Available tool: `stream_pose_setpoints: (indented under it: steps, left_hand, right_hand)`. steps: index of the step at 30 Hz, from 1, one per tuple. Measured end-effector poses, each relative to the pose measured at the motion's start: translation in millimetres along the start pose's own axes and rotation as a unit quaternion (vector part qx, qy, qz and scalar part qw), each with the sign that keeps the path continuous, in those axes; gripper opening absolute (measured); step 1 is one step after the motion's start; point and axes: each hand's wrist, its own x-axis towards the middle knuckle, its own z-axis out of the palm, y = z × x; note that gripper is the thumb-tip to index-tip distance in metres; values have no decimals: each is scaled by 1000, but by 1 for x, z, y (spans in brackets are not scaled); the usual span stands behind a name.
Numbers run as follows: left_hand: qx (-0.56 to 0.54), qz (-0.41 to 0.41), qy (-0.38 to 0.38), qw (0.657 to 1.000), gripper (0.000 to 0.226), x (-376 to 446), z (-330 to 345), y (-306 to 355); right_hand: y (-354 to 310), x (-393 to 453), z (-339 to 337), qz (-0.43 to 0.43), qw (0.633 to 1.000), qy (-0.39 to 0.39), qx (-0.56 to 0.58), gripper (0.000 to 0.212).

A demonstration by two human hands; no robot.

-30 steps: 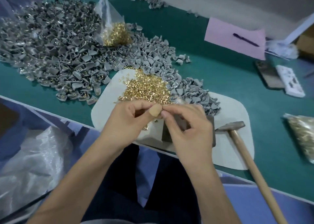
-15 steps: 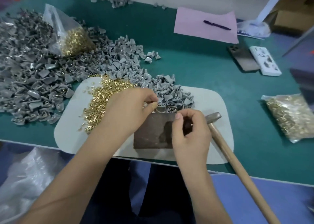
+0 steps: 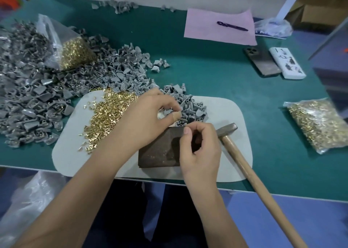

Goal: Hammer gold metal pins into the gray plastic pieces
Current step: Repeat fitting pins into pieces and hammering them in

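Gray plastic pieces (image 3: 56, 89) sprawl over the worktop (image 3: 216, 74), gold metal pins (image 3: 107, 114) heaped beside them. My left hand (image 3: 150, 114) pinches a piece; my right hand (image 3: 199, 146) is curled over the block (image 3: 160, 150), contents hidden. A loosely seated pin could skew under the hammer (image 3: 244, 159). Since earlier, my hands have parted.

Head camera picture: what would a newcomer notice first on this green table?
First the huge heap of gray plastic pieces spreading over the table's left side, and beside it the bright pile of gold pins on the pale mat. At the centre, the left hand picks among gray pieces while the right hand hovers curled over a dark block, and a wooden-handled hammer lies untouched to the right.
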Motion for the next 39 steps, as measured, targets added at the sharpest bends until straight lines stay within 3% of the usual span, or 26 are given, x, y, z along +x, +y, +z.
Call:
stream_pose_setpoints:
  steps: [4, 10, 19, 24, 28, 31, 34, 39]
  left_hand:
    - [-56, 9, 43, 997, 7, -46, -3, 7]
    - [87, 24, 109, 990, 10, -83, 9, 8]
    - [126, 87, 163, 975, 22, -104, 20, -6]
    - [91, 97, 162, 978, 18, -112, 26, -3]
    - [-20, 7, 165, 986, 27, -110, 21, 0]
    - [-24, -17, 106, 994, 42, -100, 11, -6]
    - [-14, 1, 61, 998, 30, -88, 6, -8]
    - [-47, -22, 92, 994, 8, -85, 11, -10]
  right_hand:
    - [-3, 0, -1, 3, 999, 25, 29, 2]
    - [-7, -10, -8, -33, 999, 36, 4, 6]
    - [-11, -22, -20, -55, 998, 25, -15, 3]
    - [-14, -26, -23, -48, 999, 13, -15, 3]
    - [-20, -20, -29, -78, 997, -8, -28, 4]
    - [-26, -14, -30, -70, 996, -43, -46, 5]
    - [-33, -10, -26, -57, 992, -90, -64, 6]
    - [-32, -6, -18, -55, 986, -135, -84, 8]
